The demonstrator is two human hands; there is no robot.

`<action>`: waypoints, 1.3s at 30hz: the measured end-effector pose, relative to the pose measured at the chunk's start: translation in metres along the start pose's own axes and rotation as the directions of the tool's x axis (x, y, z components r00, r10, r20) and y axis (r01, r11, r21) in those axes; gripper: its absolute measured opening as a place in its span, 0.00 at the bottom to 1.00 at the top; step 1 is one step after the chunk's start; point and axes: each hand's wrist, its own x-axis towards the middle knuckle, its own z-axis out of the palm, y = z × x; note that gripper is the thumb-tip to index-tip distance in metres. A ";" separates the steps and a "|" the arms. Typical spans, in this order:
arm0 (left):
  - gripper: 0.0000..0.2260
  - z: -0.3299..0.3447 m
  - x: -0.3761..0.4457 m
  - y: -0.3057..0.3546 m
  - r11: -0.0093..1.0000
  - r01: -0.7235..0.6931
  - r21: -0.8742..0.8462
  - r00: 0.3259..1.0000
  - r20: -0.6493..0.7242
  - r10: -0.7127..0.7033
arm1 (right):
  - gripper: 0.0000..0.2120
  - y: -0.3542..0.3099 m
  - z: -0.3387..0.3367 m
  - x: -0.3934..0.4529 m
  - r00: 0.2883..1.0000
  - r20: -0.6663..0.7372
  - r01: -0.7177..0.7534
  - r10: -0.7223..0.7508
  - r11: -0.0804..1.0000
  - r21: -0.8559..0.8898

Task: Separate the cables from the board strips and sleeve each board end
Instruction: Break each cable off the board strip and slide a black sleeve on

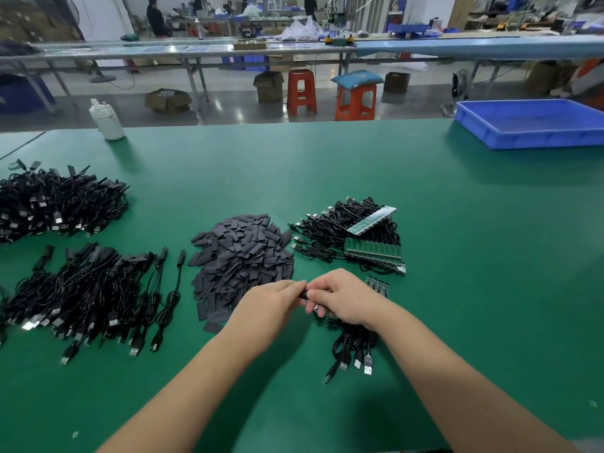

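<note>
My left hand and my right hand meet over the green table, both pinching a small black sleeve between their fingertips. My right hand also grips a bunch of black USB cables that trail toward me. A heap of black sleeves lies just beyond my left hand. Behind my right hand sits a pile of cables with green board strips on it. A small dark board piece lies beside my right hand.
Two piles of sleeved black cables lie at the left and far left. A white bottle stands at the far edge, and a blue tray sits at the back right. Orange stools stand beyond the table.
</note>
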 end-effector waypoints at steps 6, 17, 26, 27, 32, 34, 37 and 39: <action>0.29 0.006 -0.002 -0.007 0.983 0.084 0.163 0.978 0.178 -0.113 | 0.12 -0.003 0.006 0.002 0.996 -0.074 0.033 -0.046 0.986 -0.166; 0.09 -0.011 0.003 -0.006 0.877 0.380 -0.295 0.924 0.172 -0.342 | 0.03 0.012 0.014 0.003 0.968 -0.178 0.144 -0.180 0.969 -0.200; 0.10 -0.012 0.005 0.001 0.956 0.204 -0.209 0.979 0.040 -0.201 | 0.10 0.017 0.006 0.004 0.989 -0.131 0.059 -0.069 0.995 -0.079; 0.10 -0.011 0.006 0.001 0.960 0.203 -0.191 0.979 0.051 -0.197 | 0.08 0.016 0.007 0.004 0.987 -0.139 0.066 -0.079 0.993 -0.097; 0.08 -0.008 0.006 0.000 0.982 0.172 -0.075 0.985 0.037 -0.169 | 0.08 0.017 0.008 0.004 0.988 -0.119 0.090 -0.103 0.989 -0.116; 0.08 -0.008 0.006 0.000 0.983 0.160 -0.095 0.987 0.016 -0.159 | 0.08 0.018 0.007 0.003 0.986 -0.125 0.099 -0.111 0.990 -0.104; 0.08 -0.009 0.005 0.004 0.985 0.138 -0.103 0.990 -0.012 -0.140 | 0.08 0.017 0.006 0.004 0.982 -0.145 0.107 -0.121 0.989 -0.104; 0.08 -0.009 0.005 0.005 0.985 0.133 -0.107 0.990 -0.022 -0.136 | 0.08 0.018 0.005 0.004 0.981 -0.147 0.110 -0.124 0.989 -0.099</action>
